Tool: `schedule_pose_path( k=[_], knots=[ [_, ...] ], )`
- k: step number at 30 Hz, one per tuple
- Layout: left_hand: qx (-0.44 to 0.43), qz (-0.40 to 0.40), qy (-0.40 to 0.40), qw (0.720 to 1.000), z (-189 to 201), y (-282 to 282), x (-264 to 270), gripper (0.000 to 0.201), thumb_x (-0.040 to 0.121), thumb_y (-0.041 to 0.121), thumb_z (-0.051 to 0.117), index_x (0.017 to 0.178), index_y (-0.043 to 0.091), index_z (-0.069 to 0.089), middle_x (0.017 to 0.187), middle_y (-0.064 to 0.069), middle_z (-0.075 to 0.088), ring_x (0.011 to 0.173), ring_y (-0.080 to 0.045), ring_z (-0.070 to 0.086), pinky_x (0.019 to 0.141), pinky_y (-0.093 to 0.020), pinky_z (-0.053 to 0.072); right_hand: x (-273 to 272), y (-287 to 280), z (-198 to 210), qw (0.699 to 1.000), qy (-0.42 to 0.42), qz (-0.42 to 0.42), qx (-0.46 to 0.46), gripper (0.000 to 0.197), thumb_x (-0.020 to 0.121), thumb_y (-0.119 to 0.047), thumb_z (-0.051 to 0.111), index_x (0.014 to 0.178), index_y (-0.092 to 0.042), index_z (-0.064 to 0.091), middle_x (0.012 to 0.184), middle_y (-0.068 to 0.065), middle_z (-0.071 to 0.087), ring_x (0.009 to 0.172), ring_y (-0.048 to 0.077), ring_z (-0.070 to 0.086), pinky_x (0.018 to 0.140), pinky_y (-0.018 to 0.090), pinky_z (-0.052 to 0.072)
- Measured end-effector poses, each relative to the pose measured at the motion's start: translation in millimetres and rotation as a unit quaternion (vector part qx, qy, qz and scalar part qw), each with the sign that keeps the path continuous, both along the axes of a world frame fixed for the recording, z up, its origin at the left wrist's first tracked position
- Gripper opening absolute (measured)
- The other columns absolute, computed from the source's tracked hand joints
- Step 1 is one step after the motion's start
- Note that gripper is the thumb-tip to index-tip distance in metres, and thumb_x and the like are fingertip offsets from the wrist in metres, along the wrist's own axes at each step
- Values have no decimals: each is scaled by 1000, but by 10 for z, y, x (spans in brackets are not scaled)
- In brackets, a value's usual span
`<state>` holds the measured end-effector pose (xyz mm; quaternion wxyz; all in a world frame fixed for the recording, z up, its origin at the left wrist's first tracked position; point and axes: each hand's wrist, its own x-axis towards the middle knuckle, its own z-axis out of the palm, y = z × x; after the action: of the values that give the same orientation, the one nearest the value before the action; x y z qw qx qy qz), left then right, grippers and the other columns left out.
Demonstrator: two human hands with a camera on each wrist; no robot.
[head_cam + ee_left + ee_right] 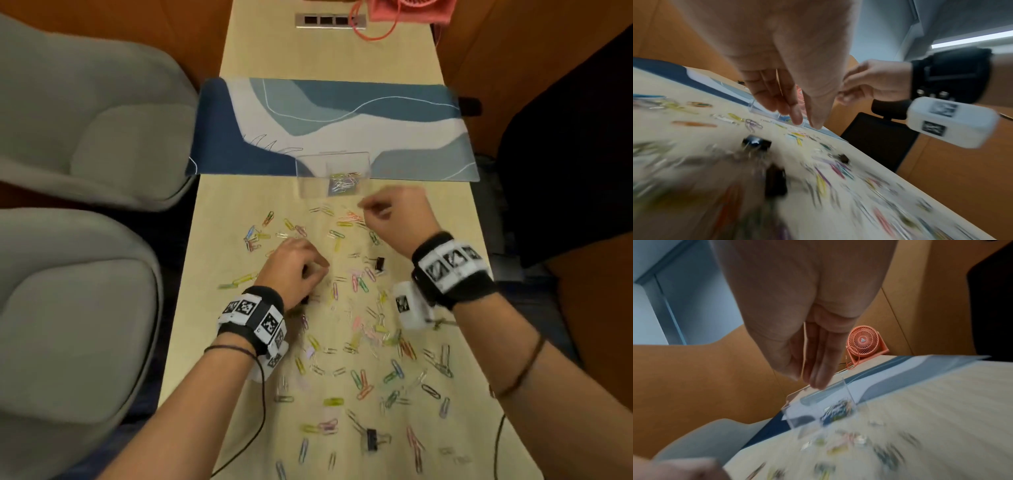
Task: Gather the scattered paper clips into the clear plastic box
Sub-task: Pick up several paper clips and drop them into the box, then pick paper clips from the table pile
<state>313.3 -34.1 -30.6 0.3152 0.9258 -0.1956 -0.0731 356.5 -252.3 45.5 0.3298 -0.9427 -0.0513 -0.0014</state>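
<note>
Coloured paper clips [359, 284] lie scattered over the pale table [222, 212]. The clear plastic box [310, 181] stands at the mat's near edge, with a small heap of clips [344, 181] in its right part. My right hand [364, 205] hovers at the box's near right corner, thumb pinched against fingertips as on a small clip that blur hides. In the right wrist view the right hand [807, 381] is just over the box rim [797, 412]. My left hand [320, 269] hangs low over the clips with fingers bunched. The left hand [806, 123] shows nothing between its tips.
Black binder clips [379, 263] [371, 439] lie among the paper clips. A blue and white mat [411, 137] crosses the table behind the box. Grey chairs [85, 137] stand left, a black chair [565, 154] right. A pink fan [863, 340] sits at the far end.
</note>
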Motion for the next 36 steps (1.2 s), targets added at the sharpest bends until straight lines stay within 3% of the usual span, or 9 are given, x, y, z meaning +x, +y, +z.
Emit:
schedule_pose_path(
  k=[4, 8, 12, 15, 19, 23, 27, 32, 36],
  knots=[
    [2, 42, 29, 999, 70, 151, -731, 12, 87, 28, 67, 97, 26, 74, 92, 11, 59, 90, -9, 48, 80, -30, 45, -1143, -71, -87, 985, 172, 26, 15, 10, 81, -16, 71, 89, -18, 77, 82, -8, 73, 75, 3, 66, 75, 15, 54],
    [-16, 127, 84, 988, 69, 386, -1495, 26, 87, 32, 68, 112, 27, 68, 95, 12, 52, 88, -5, 52, 85, -30, 51, -2121, -234, -358, 971, 236, -18, -18, 12, 78, -13, 72, 77, -25, 75, 69, -13, 68, 64, -3, 62, 65, 9, 49],
    [-23, 132, 201, 970, -36, 568, -2147, 86, 65, 62, 78, 138, 36, 43, 111, 10, 43, 99, -8, 50, 95, -29, 47, -2743, -415, -511, 958, 242, -131, -82, 15, 73, -18, 75, 69, -29, 67, 63, -13, 63, 60, -3, 57, 69, 20, 53],
    [-13, 88, 237, 967, -137, 613, -2522, 116, 47, 58, 88, 146, 34, 33, 110, 9, 40, 97, -9, 48, 94, -24, 44, -3080, -399, -538, 924, 317, -202, -72, 27, 62, -32, 85, 76, -27, 62, 74, -9, 64, 68, 10, 62, 71, 27, 54],
    [-49, 132, 200, 970, -289, 541, -2746, 96, 57, 27, 92, 141, 24, 46, 95, 7, 44, 71, -6, 49, 73, -16, 49, -3276, -140, -716, 933, 289, -199, -77, 37, 66, -18, 80, 99, -16, 65, 96, 6, 62, 90, 21, 60, 81, 26, 49],
    [-86, 190, 125, 970, -332, 426, -2805, 55, 76, 11, 80, 127, 17, 61, 89, 8, 49, 74, -2, 53, 71, -8, 45, -3252, 35, -804, 955, 229, -182, -41, 33, 76, 1, 67, 108, -9, 67, 103, 10, 60, 94, 23, 62, 89, 28, 50],
    [-87, 209, 87, 970, -317, 268, -2829, 39, 84, 9, 71, 121, 17, 63, 96, 6, 52, 77, -1, 53, 82, -32, 54, -3257, -3, -773, 958, 207, -195, -31, 33, 76, 4, 63, 107, -6, 69, 103, 13, 63, 94, 25, 62, 91, 30, 50],
    [-89, 142, 139, 976, -309, 54, -2800, 69, 82, 32, 73, 143, 23, 42, 121, 3, 42, 102, -10, 51, 98, -32, 48, -3175, -19, -748, 970, 155, -188, -22, 38, 80, 3, 61, 117, -6, 65, 107, 13, 60, 83, 15, 55, 86, 20, 44],
    [37, 33, 112, 992, -309, -83, -2659, 84, 83, 42, 70, 152, 28, 23, 157, 1, 12, 140, -20, 18, 119, -35, 23, -2980, -3, -799, 977, 171, -94, -81, 66, 78, 13, 52, 139, -13, 46, 132, 13, 40, 112, 25, 52, 99, 26, 44]
  ],
)
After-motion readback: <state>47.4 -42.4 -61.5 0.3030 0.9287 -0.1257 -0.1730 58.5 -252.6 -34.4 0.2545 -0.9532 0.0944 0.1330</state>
